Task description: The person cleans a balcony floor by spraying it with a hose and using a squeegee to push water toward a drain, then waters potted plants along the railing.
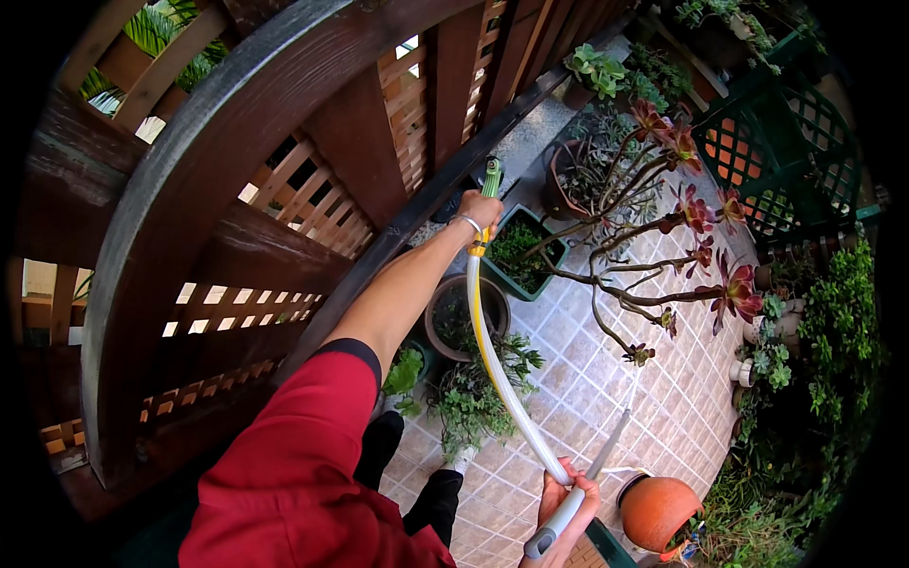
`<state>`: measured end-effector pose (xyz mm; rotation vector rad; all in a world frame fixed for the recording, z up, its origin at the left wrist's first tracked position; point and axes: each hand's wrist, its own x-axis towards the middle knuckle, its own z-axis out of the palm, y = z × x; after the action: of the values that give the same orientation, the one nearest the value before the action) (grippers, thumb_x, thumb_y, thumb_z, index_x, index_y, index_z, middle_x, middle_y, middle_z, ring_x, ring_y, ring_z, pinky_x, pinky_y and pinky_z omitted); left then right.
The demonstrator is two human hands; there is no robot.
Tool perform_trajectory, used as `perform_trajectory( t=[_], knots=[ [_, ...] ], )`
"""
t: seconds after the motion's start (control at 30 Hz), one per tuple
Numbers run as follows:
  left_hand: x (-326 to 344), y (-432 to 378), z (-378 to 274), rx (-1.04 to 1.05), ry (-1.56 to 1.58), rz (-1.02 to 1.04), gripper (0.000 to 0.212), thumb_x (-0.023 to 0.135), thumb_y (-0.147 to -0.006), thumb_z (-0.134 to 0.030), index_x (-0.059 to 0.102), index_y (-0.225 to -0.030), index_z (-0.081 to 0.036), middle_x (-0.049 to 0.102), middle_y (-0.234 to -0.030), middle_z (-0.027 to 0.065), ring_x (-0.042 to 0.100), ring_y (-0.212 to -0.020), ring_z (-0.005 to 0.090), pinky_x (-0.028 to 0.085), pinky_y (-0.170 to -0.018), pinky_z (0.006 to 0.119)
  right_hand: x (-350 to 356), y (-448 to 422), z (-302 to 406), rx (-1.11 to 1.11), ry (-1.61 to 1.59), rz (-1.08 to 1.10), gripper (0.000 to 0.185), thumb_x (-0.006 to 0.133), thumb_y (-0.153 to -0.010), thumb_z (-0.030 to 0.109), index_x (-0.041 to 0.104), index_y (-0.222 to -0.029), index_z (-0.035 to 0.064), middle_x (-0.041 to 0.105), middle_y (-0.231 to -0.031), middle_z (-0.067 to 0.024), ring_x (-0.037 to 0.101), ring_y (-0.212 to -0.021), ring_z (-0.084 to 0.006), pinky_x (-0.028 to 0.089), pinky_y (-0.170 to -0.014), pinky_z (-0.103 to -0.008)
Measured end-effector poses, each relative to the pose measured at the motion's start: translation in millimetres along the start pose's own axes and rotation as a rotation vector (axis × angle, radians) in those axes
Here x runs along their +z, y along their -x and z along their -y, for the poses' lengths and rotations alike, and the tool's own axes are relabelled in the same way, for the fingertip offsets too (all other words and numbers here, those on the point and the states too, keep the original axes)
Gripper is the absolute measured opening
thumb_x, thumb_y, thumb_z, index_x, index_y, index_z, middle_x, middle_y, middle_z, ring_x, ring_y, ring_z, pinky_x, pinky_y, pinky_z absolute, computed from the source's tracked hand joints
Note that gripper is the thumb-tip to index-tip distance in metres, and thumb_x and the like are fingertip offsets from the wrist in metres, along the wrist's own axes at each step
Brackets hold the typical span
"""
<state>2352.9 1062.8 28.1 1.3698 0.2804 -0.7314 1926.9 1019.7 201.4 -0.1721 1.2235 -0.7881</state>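
Note:
My left hand (482, 210) grips a green and yellow hose nozzle (491, 177) at arm's length, above a green rectangular planter (534, 287). No water shows at the nozzle head. From the nozzle a clear braided hose (490, 348) with a yellow stripe curves down to my right hand (572, 505). That hand is closed around the hose and also around a long tool with a grey handle (564, 522). The tool's thin shaft (612, 441) slants away over the tiles; its pale far end is too fine to make out.
A brown wooden lattice fence (312, 192) runs along the left. Branching succulent stems (603, 277) with dark red rosettes spread across the middle. Round pots (467, 316) stand by the fence. An orange clay pot (657, 512) sits on the tiled floor (568, 369), with dense greenery (841, 334) at right.

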Motion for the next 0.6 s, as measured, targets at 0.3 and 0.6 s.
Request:
perform_trajectory(
  t=[0.3,0.6],
  knots=[
    [-21.7,8.5,33.6,-0.161,-0.261,-0.146,0.012,0.053,-0.074,-0.004,0.045,-0.066,-0.006,0.047,-0.052,0.0058,0.046,-0.039,0.0152,0.039,-0.034,0.032,-9.7,-2.7,1.3,0.039,0.010,-0.007,0.016,0.050,-0.067,-0.005,0.045,-0.081,0.0007,0.049,-0.078,-0.0139,0.053,-0.078,-0.0257,0.044,-0.096,-0.0438],
    [-40.2,18.3,76.6,-0.289,-0.258,-0.211,0.004,0.051,-0.072,-0.006,0.049,-0.069,-0.005,0.048,-0.052,0.0061,0.046,-0.038,0.0153,0.036,-0.033,0.031,-14.0,2.2,-0.9,0.066,0.035,-0.026,0.018,0.050,-0.067,-0.004,0.044,-0.083,0.0008,0.050,-0.080,-0.0159,0.052,-0.081,-0.0266,0.042,-0.096,-0.0457]
  ],
)
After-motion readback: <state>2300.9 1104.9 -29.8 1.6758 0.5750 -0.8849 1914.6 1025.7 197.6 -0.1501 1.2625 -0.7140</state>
